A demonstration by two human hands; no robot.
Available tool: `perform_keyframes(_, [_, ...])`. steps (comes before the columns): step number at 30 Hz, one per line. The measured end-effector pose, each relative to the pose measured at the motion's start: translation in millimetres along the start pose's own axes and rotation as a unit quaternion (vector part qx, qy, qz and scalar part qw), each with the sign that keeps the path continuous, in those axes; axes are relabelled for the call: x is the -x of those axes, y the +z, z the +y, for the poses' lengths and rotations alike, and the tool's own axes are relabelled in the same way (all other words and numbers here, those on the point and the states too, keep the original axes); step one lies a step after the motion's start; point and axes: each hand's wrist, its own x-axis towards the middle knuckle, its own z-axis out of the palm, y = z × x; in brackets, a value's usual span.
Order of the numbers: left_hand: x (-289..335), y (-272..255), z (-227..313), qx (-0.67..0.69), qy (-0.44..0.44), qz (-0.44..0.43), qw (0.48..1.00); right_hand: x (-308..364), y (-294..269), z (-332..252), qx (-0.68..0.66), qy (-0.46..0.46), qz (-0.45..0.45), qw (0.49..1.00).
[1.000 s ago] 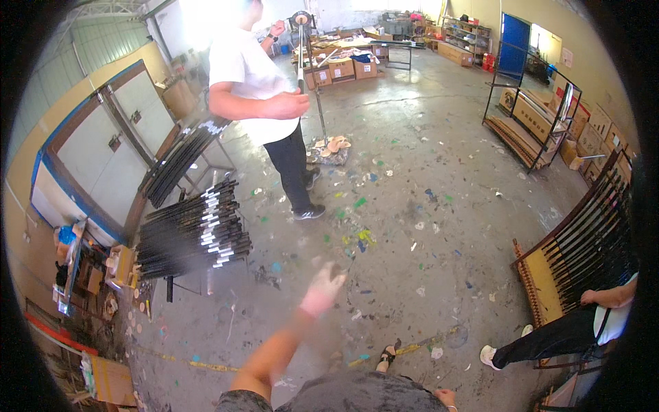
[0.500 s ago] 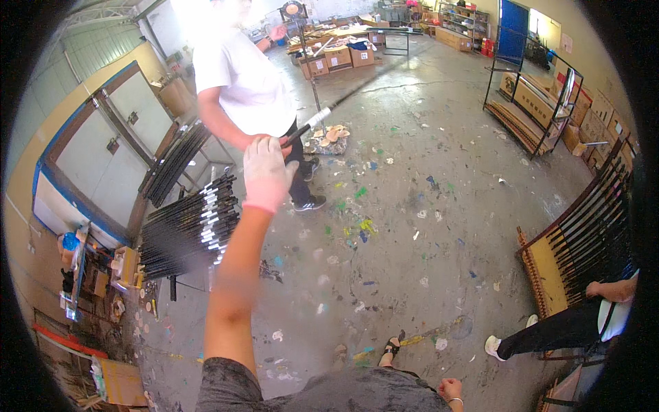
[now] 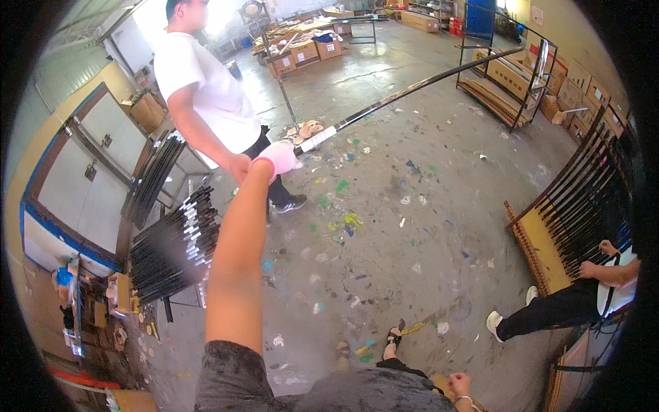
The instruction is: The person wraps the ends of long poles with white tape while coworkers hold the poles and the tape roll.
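Note:
My left hand (image 3: 279, 158), in a pale glove with a pink cuff, reaches far forward and is closed around a long black pole (image 3: 405, 91). A white band circles the pole just beyond my fingers, and its far end slants up to the right. Close beside my wrist is a co-worker's hand (image 3: 239, 167); whether it touches the pole is hidden. Low in the picture, by my dark shirt, my bare right hand (image 3: 458, 384) has its fingers curled, with nothing visible in them. A bracelet shows on that wrist.
A co-worker in a white shirt (image 3: 209, 96) stands ahead on the left. Racks of black poles stand at left (image 3: 171, 244) and at right (image 3: 583, 206), where another person's hand (image 3: 588, 269) works. A metal shelf cart (image 3: 504, 86) and cardboard boxes (image 3: 302, 53) stand farther back.
The pole, earlier blurred, has swung so its far end points further right. My left hand has turned and dropped slightly. The co-worker has shifted left in the view.

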Motion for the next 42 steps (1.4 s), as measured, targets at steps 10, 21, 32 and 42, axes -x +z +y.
perform_keyframes(10, [80.9, 40.8, 166.6, 0.656, 0.169, -0.056, 0.733, 28.2, 37.2, -274.9, 0.115, -0.374, 0.005, 0.92])
perform_keyframes(21, [195.5, 62.0, 266.7, 0.792, 0.186, -0.088, 0.575, 212.0, 61.0, -495.7, -0.012, -0.668, 0.045, 0.742])
perform_keyframes(32, [212.9, 82.0, 284.6, 0.625, 0.192, 0.179, 0.735, 223.4, 69.7, -490.4, 0.044, -0.684, 0.17, 0.708])
perform_keyframes(42, [223.5, 63.7, 273.4, 0.801, 0.236, -0.083, 0.543, 236.5, 45.4, -476.5, -0.03, -0.659, 0.036, 0.751])
